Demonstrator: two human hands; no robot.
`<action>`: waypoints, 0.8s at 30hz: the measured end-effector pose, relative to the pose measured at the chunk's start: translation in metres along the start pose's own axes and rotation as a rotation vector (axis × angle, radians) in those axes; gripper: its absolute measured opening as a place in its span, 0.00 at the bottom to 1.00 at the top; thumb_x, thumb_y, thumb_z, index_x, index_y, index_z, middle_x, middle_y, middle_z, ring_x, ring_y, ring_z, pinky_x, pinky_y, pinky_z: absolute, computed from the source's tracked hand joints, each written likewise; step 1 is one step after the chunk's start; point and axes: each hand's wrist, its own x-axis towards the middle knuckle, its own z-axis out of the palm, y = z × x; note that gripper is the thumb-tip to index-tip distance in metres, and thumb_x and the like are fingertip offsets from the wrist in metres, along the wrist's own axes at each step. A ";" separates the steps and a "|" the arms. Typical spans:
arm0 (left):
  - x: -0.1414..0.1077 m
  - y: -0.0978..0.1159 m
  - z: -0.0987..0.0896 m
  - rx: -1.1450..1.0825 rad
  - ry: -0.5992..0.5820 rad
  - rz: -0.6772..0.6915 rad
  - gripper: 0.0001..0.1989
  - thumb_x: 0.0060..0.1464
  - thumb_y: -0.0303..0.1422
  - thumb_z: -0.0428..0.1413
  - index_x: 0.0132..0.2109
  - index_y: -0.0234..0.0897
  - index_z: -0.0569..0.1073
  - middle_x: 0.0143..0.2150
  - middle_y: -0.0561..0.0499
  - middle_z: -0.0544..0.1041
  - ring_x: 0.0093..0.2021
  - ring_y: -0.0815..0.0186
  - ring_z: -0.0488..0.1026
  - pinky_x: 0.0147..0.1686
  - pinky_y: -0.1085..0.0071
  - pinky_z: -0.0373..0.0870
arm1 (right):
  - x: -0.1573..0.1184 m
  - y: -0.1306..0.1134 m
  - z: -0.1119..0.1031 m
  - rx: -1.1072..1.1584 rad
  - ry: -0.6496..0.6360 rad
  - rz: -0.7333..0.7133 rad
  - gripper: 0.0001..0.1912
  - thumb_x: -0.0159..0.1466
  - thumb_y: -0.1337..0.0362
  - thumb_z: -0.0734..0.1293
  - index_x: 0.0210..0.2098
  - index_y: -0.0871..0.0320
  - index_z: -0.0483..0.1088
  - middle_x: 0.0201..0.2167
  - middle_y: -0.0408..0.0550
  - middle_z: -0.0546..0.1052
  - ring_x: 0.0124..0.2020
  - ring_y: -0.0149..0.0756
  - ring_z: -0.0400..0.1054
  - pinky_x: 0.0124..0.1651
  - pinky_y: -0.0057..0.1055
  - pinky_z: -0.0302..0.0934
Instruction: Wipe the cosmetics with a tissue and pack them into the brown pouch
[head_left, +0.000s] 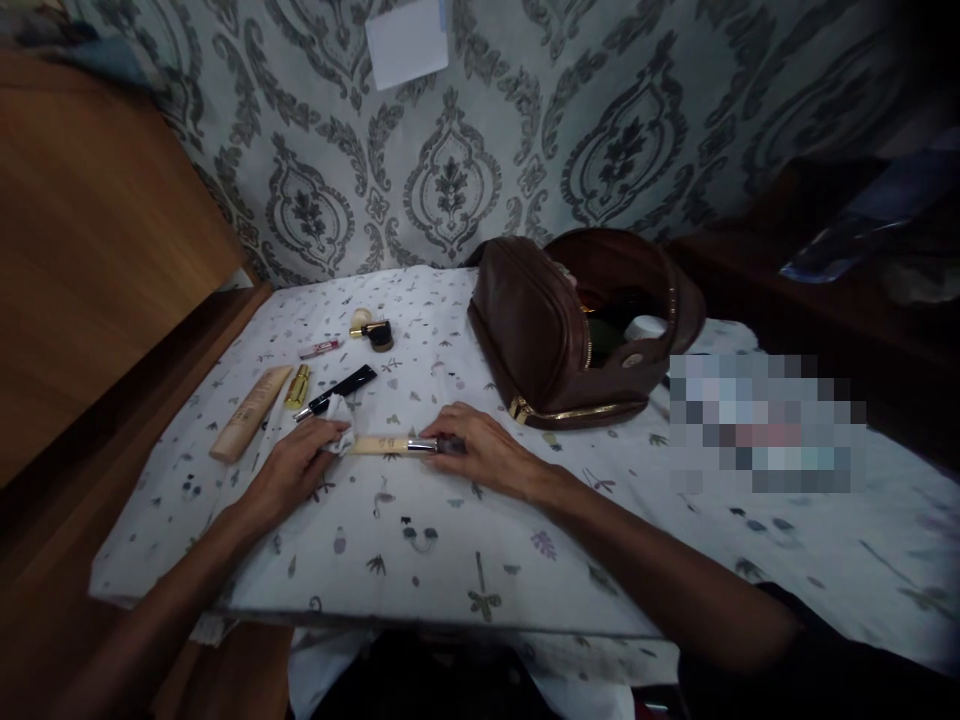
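Between my hands a beige cosmetic tube with a silver and dark cap lies level, just over the patterned cloth. My right hand is closed around its capped end. A white tissue is pinched in my left hand and pressed against the tube's other end. Just beyond my left hand lie a black cosmetic tube with a silver tip and a small gold bottle. A larger peach squeeze tube rests to their left.
A brown leather bag stands unzipped at the back right, a white round lid inside. Farther back are a red-and-clear lip tube and a small dark-capped bottle. A wooden cabinet borders the left; a patterned wall rises behind.
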 end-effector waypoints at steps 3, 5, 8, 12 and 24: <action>0.001 0.005 0.000 0.031 -0.007 0.020 0.07 0.64 0.31 0.46 0.46 0.40 0.68 0.52 0.45 0.75 0.52 0.61 0.72 0.54 0.61 0.69 | 0.000 0.000 0.001 -0.040 0.032 0.014 0.07 0.61 0.66 0.70 0.40 0.59 0.74 0.35 0.48 0.73 0.38 0.37 0.65 0.41 0.32 0.60; 0.001 0.009 0.000 0.068 -0.007 -0.022 0.07 0.63 0.30 0.46 0.44 0.40 0.68 0.54 0.44 0.72 0.52 0.60 0.71 0.52 0.62 0.70 | 0.000 0.000 0.001 -0.068 0.037 0.040 0.05 0.61 0.67 0.71 0.37 0.59 0.74 0.34 0.47 0.72 0.38 0.36 0.64 0.40 0.32 0.59; 0.002 0.014 0.000 0.133 0.022 -0.106 0.05 0.59 0.30 0.48 0.42 0.39 0.68 0.56 0.43 0.67 0.52 0.60 0.70 0.48 0.64 0.71 | 0.000 -0.002 0.000 -0.075 0.029 0.063 0.05 0.59 0.68 0.72 0.36 0.59 0.73 0.33 0.46 0.71 0.37 0.36 0.64 0.40 0.31 0.58; 0.008 0.018 -0.004 0.130 0.087 -0.155 0.01 0.56 0.30 0.50 0.36 0.39 0.66 0.54 0.43 0.68 0.51 0.59 0.71 0.46 0.63 0.71 | 0.000 -0.003 0.000 -0.043 0.018 0.072 0.07 0.57 0.68 0.73 0.36 0.59 0.73 0.35 0.46 0.71 0.38 0.36 0.64 0.40 0.31 0.58; 0.049 0.090 0.019 -0.105 0.003 0.174 0.07 0.58 0.23 0.47 0.39 0.39 0.65 0.50 0.45 0.75 0.50 0.61 0.72 0.47 0.64 0.70 | 0.001 0.000 0.003 0.032 0.077 0.100 0.10 0.53 0.74 0.73 0.33 0.59 0.72 0.33 0.45 0.73 0.36 0.35 0.65 0.40 0.29 0.58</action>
